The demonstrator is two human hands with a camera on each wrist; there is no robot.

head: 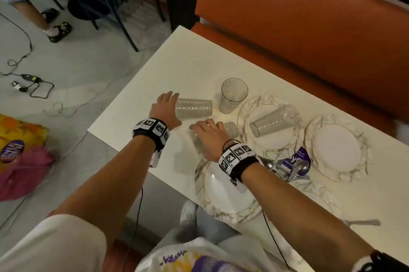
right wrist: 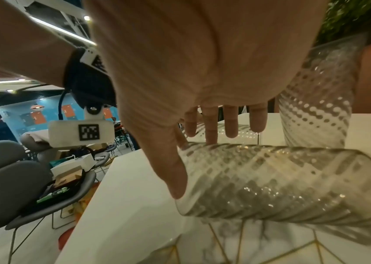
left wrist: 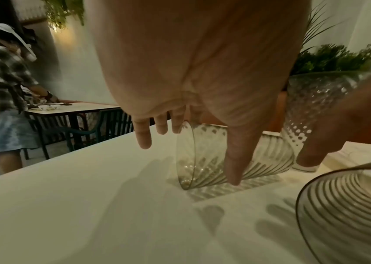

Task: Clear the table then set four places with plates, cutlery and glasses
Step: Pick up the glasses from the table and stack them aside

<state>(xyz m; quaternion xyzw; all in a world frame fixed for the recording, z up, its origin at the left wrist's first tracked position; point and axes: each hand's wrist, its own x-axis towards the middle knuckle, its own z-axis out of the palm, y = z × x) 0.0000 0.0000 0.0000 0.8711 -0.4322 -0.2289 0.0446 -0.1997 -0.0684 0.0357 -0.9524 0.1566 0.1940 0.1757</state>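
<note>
Both hands low, left hand (head: 165, 110) on toppled glass (head: 194, 109), right hand (head: 210, 136) over another.

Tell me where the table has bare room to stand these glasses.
Bare room: the table corner beyond the left hand, up to the orange bench. Crowded: around the upright glass, the plates, the spoons and the right hand.

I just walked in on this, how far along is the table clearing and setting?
Early. Nothing looks done: three plates lie scattered, one with a glass tipped on it. In hand: left hand and right hand each reach onto a fallen glass. Left: clearing, then all four settings.
</note>
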